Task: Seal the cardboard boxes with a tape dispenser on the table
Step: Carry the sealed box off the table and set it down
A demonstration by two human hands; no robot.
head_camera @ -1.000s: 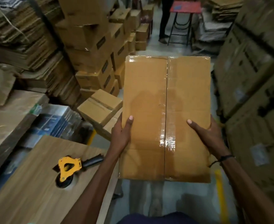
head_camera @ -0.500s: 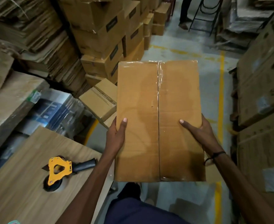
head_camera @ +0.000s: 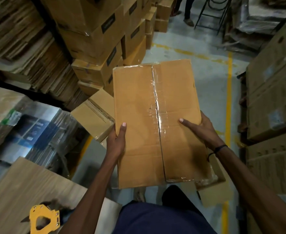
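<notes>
While each hand grips the taped box, the dispenser lies on the wooden table.

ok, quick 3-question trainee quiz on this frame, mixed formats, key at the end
1. True or false: the seam of the held cardboard box is already covered with clear tape.
2. Which hands grip the box? A) left hand only B) right hand only C) both
3. Fill in: the yellow tape dispenser lies on the wooden ____.

Key: 1 true; 2 C; 3 table
</notes>
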